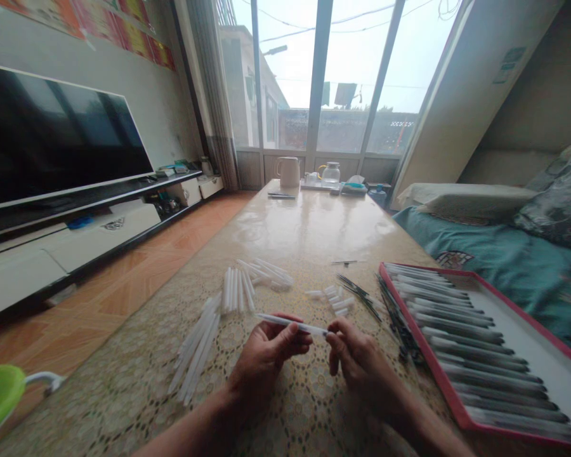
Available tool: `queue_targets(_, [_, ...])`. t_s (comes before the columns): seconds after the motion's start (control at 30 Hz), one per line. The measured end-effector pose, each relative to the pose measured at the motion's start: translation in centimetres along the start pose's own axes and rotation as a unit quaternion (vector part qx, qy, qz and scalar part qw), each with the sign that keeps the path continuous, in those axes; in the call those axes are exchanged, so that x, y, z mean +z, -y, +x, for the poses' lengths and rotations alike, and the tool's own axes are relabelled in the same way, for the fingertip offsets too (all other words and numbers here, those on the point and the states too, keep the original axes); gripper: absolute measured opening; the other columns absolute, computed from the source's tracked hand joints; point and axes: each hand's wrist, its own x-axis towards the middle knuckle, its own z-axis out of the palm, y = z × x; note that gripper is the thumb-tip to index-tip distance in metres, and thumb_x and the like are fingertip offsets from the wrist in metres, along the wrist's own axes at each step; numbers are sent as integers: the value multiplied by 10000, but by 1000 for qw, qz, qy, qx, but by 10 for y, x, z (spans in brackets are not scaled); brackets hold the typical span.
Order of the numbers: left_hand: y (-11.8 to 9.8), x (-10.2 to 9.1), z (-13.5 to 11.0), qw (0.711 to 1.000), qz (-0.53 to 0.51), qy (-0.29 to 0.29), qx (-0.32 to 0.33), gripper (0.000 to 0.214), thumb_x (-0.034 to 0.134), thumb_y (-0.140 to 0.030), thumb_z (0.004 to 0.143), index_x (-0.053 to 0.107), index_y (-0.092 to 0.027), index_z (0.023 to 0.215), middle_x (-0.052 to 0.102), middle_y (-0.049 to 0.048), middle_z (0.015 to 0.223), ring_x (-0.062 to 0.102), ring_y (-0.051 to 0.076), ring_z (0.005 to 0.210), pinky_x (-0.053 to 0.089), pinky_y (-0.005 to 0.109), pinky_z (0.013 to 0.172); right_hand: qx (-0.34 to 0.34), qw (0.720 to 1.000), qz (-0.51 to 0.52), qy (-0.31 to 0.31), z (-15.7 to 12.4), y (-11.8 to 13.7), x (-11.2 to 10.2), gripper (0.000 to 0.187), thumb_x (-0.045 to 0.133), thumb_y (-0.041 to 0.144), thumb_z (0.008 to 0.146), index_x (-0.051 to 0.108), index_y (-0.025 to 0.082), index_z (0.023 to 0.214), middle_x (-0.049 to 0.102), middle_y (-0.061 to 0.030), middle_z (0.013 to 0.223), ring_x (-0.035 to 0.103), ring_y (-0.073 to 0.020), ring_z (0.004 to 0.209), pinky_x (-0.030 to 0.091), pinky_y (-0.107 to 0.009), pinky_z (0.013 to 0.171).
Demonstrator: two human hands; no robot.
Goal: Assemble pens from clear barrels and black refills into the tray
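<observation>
Head view: white pen [310, 328] pinched by left hand [265, 349] near middle, by right hand [361, 358] at one end, above tabletop [309, 238]. Pen may be dislodged by off-axis push; nearby white tubes [235, 291] may be scattered if brushed.

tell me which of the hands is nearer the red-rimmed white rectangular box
Right. The right hand is left of the box, apart from it; the left hand is farther left.

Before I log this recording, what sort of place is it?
Probably a living room in a home: there's a large television above a low cabinet on the left, and a teal-covered couch or bed on the right.
</observation>
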Motion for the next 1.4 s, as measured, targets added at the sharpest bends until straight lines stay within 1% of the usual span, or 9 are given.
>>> queue_targets(0.17, [0, -1, -1, 1000, 15, 4, 8, 177, 692, -228, 719, 626, -120, 843, 726, 82, 721, 679, 175, 669, 523, 282, 648, 3, 1000, 3, -4, 1, -6, 2, 341, 279, 407, 934, 453, 206, 720, 594, 19, 545, 534, -124, 523, 365, -224, 544])
queue_targets(0.37, [0, 6, -2, 985, 162, 42, 40, 198, 680, -268, 720, 633, -109, 829, 700, 73, 682, 647, 164, 630, 510, 295, 638, -60, 997, -32, -32, 0, -5, 3, 211, 444, 374, 881, 540, 204, 960, 630, -22, 801, 571, -144, 682, 404, -237, 607])
queue_targets(0.53, [3, 14, -4, 964, 258, 20, 56, 253, 635, -263, 730, 568, -139, 939, 667, 71, 800, 638, 177, 712, 500, 321, 684, -92, 990, -62, -92, 3, -17, -6, 224, 386, 308, 905, 570, 202, 834, 606, -21, 742, 567, -154, 690, 407, -252, 621])
queue_targets(0.6, [-3, 21, -12, 920, 385, 37, 61, 227, 597, -234, 741, 571, -133, 943, 651, 94, 858, 628, 189, 755, 491, 329, 699, -50, 986, -42, -155, 5, -23, -12, 233, 381, 342, 905, 548, 194, 838, 588, -9, 682, 556, -143, 599, 408, -249, 569])
queue_targets(0.8, [-37, 53, -14, 683, 699, 183, 106, 251, 555, -165, 721, 594, -153, 969, 626, 102, 919, 587, 218, 806, 461, 365, 737, 31, 967, 71, -243, 10, -33, -20, 259, 383, 415, 891, 490, 180, 876, 605, -4, 650, 538, -119, 454, 423, -236, 450])
queue_targets(0.9, [-40, 59, 18, 617, 759, 140, 153, 192, 552, -130, 714, 603, -156, 897, 617, 105, 939, 566, 230, 875, 445, 343, 768, 34, 965, 89, -243, 11, -33, -19, 261, 400, 421, 882, 489, 177, 909, 609, -2, 643, 540, -119, 445, 429, -234, 441])
queue_targets(1.13, [-15, 52, 87, 636, 748, 50, 182, 182, 441, -56, 756, 599, -146, 746, 588, 122, 864, 495, 248, 949, 400, 379, 842, 38, 965, 93, -242, 10, -32, -22, 244, 402, 400, 877, 494, 175, 906, 609, 1, 635, 542, -114, 443, 431, -226, 448])
queue_targets(1.3, [-10, 41, 81, 701, 682, 9, 210, 129, 492, -81, 745, 589, -164, 767, 595, 87, 857, 523, 221, 906, 412, 362, 819, 38, 969, 50, -241, 8, -29, -21, 178, 433, 350, 853, 492, 182, 855, 625, -16, 691, 563, -129, 523, 432, -232, 500])
queue_targets(1.4, [-14, 31, 63, 748, 626, -28, 217, 118, 494, -156, 785, 566, -160, 879, 592, 46, 776, 569, 168, 717, 456, 315, 691, 19, 971, -21, -239, 5, -23, -19, 142, 447, 307, 836, 505, 185, 882, 580, 10, 626, 528, -130, 510, 386, -228, 487])
